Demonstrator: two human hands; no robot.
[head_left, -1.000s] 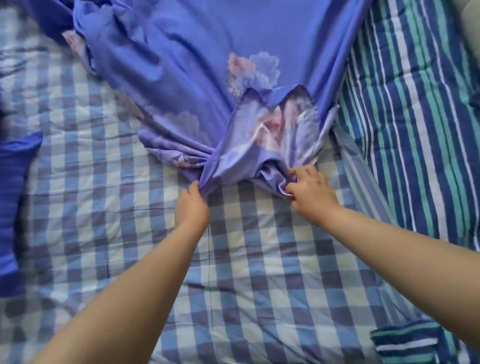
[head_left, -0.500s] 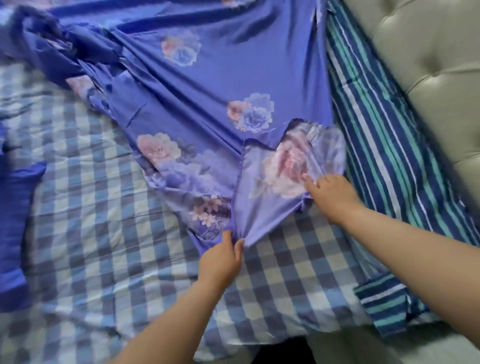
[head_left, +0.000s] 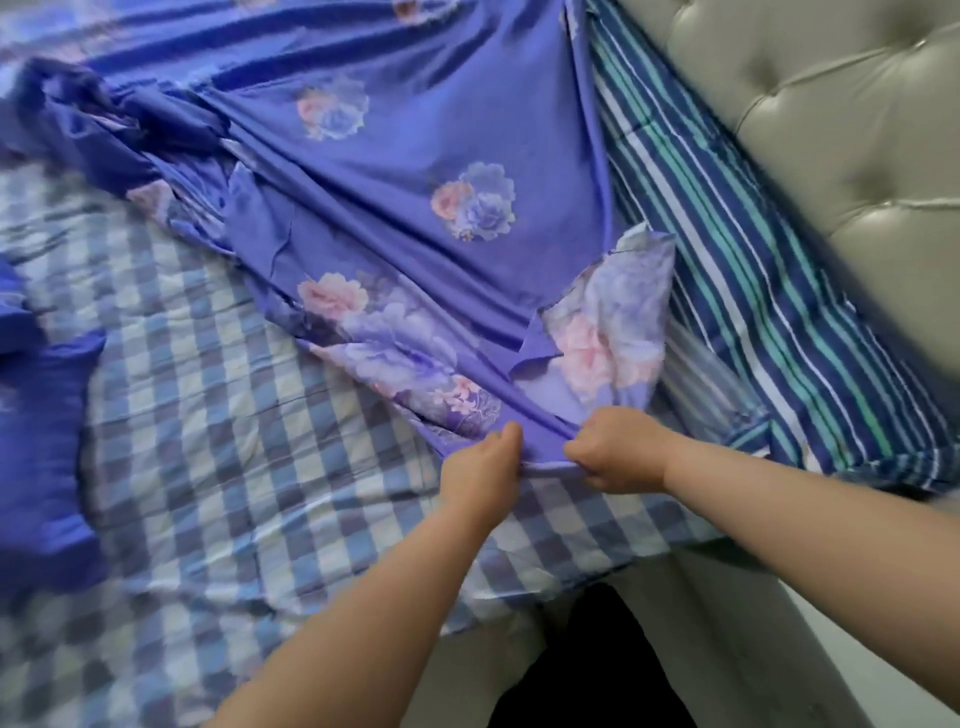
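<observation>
The purple floral cover (head_left: 415, 171) lies spread over the far and middle part of the bed, its near corner drawn toward the bed's edge across the checked quilt (head_left: 218, 415). Both hands have it by that near hem: the left hand (head_left: 480, 470) pinches the edge between thumb and curled fingers, and the right hand (head_left: 621, 452) is closed round a bunched fold just beside it. The cloth looks thin, light, limp and rather smooth, so it would likely sag and slide; the hem and corner seams seem the surest holds. A striped cloth (head_left: 753, 270) lies right, against the tufted headboard (head_left: 831, 135).
</observation>
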